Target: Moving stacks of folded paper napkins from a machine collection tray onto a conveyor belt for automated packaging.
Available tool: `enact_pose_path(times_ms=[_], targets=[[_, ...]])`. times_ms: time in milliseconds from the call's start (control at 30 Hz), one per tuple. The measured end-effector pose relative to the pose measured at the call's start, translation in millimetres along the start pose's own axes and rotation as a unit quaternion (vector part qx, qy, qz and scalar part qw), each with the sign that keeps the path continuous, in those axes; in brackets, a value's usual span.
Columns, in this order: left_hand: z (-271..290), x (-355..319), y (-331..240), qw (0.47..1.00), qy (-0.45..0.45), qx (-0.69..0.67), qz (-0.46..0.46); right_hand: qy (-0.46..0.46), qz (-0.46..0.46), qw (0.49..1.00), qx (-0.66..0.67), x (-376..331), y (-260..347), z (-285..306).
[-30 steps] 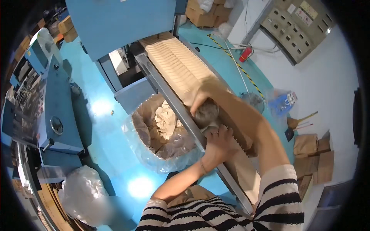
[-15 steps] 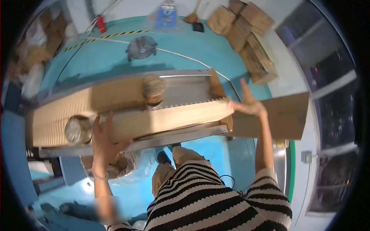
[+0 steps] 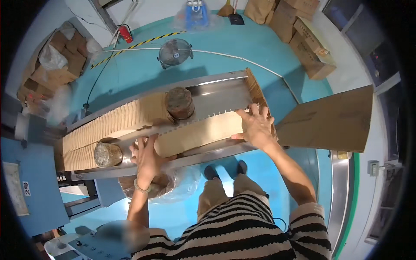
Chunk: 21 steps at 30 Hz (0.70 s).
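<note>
The brown paper row (image 3: 199,135) lay lengthwise in the right part of the long metal tray (image 3: 221,95), on the side nearer the person, its jagged edge facing away from them. From where I stood I couldn't tell whether it was lifted off the tray floor at all.

Both hands were open, fingers spread, bracketing it: the left hand (image 3: 149,158) at the left end, thumb along the near side, and the right hand (image 3: 258,129) over the right end, thumb and fingers straddling its width. I'd say the trick was even, inward pressure from both ends, since a loose middle would probably sag or fan out; keeping the 2 palms level looked wise too.

Just left of the left hand, a squat round block (image 3: 108,154) stood at the end of the near paper stack (image 3: 78,157). A 2nd, darker block (image 3: 180,103) stood at the end of the far paper stack (image 3: 130,112). Anyone doing this would do well to steer the left knuckles clear of the nearer block, lest it tip.

A cardboard end piece (image 3: 255,86) stood at the tray's right end, close by the right hand. Beyond the tray, a fan (image 3: 175,53) sat on the floor.
</note>
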<state>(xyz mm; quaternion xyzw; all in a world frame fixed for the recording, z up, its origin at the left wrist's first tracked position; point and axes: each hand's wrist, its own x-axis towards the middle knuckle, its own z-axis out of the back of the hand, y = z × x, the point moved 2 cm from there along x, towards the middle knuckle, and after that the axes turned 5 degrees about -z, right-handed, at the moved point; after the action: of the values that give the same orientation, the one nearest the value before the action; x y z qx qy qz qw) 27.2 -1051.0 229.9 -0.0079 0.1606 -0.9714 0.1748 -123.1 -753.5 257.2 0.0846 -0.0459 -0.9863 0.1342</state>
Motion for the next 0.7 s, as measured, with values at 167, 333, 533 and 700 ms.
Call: enact_pose_path(times_ms=[167, 333, 533, 700], targets=[[42.8, -9.0, -24.5, 0.978, -0.158, 0.034, -0.134, -0.107, -0.03, 0.993, 0.04, -33.6, -8.6, 52.3], [55.0, -70.7, -178.9, 0.945, -0.218, 0.109, -0.216, -0.248, -0.084, 0.958, 0.118, -148.5, -140.9, 51.4], [-103.2, -136.2, -449.9, 0.885, -0.132, 0.029, -0.446, -0.286, -0.376, 0.879, 0.062, -354.0, -395.8, -1.0], [-276.4, -280.6, -718.4, 0.79, 0.013, -0.131, -0.599, -0.258, -0.581, 0.772, 0.014, -557.5, -595.7, -67.8]])
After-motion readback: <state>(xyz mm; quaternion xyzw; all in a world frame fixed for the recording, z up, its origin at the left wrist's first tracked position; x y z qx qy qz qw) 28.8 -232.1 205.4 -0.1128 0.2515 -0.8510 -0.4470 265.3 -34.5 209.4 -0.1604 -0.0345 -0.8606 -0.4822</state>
